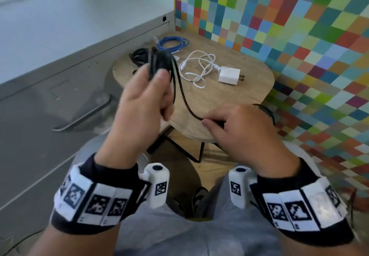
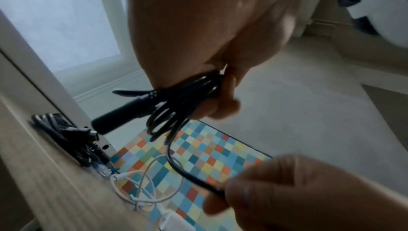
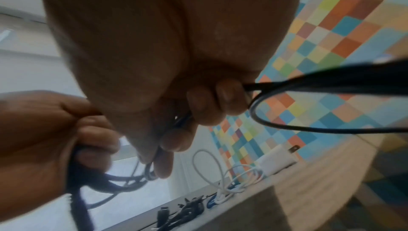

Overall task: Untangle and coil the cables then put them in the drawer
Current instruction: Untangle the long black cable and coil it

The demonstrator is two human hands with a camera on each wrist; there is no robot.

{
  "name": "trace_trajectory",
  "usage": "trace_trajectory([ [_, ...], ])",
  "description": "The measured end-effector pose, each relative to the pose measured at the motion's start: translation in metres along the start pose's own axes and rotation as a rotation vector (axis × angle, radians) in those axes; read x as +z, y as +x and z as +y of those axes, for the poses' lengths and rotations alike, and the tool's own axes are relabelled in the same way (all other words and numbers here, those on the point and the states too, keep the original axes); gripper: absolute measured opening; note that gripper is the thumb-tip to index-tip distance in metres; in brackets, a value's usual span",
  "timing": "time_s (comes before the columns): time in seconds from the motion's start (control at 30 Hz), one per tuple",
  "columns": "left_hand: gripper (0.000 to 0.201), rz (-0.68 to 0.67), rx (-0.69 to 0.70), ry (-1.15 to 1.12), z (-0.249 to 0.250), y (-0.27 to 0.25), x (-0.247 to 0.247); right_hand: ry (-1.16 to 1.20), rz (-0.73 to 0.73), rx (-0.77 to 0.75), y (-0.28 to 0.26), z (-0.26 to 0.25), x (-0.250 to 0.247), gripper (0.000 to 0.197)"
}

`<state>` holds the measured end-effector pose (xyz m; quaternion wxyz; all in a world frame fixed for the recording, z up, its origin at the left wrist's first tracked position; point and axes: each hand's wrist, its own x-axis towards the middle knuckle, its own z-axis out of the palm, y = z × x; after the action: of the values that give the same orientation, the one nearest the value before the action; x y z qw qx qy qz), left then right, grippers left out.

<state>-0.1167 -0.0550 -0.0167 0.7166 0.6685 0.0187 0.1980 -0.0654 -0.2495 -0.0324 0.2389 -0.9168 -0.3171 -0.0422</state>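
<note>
Where a wall of many-coloured squares point(image 1: 279, 26) meets a pale grey cabinet point(image 1: 60, 72), a small rounded wooden worktop point(image 1: 229, 100) stands on thin dark legs, and the person sits before it with grey-trousered knees below. The left hand point(image 1: 139, 104) is raised above the near edge of the worktop, its grip closed round a bundle of loops of the black cable point(image 1: 159, 64), thumb pressed on top (a thick black plug end sticks out of the bundle in the left wrist view). From that bundle one strand hangs down and runs to the right hand point(image 1: 239, 128), whose thumb and curled fingers pinch it just above the worktop's front edge; a further loop of the same cable trails past that hand to the right. On the worktop behind lie a loosely coiled white cable point(image 1: 197, 68) joined to a white charger block point(image 1: 228, 76), a coiled blue cable point(image 1: 173, 44) at the far edge, and a dark heap of other black cables point(image 1: 137, 55) partly hidden by the raised bundle.
</note>
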Motion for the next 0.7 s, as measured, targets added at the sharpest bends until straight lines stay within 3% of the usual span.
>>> trace_trajectory([
  [0.13, 0.017, -0.202, 0.098, 0.538, -0.005, -0.01, 0.01, -0.021, 0.05, -0.149, -0.002, -0.017, 0.006, 0.02],
  [0.2, 0.021, -0.236, 0.11, 0.671, -0.003, -0.014, 0.014, 0.05, 0.119, -0.201, -0.002, -0.02, 0.006, 0.017],
  [0.33, 0.028, -0.289, 0.018, 0.644, 0.004, -0.014, 0.019, 0.241, 0.166, -0.225, -0.004, -0.013, 0.006, 0.019],
  [0.47, 0.029, -0.365, -0.071, 0.665, 0.004, -0.007, 0.015, 0.347, 0.124, -0.224, -0.006, -0.015, 0.001, 0.011],
  [0.6, 0.035, -0.459, -0.081, 0.735, 0.003, -0.004, 0.007, 0.317, 0.086, -0.171, -0.006, -0.013, -0.007, 0.021],
  [0.7, 0.039, -0.621, -0.247, 0.563, 0.008, 0.0, -0.014, 0.282, 0.133, -0.077, -0.005, 0.005, -0.013, 0.025],
])
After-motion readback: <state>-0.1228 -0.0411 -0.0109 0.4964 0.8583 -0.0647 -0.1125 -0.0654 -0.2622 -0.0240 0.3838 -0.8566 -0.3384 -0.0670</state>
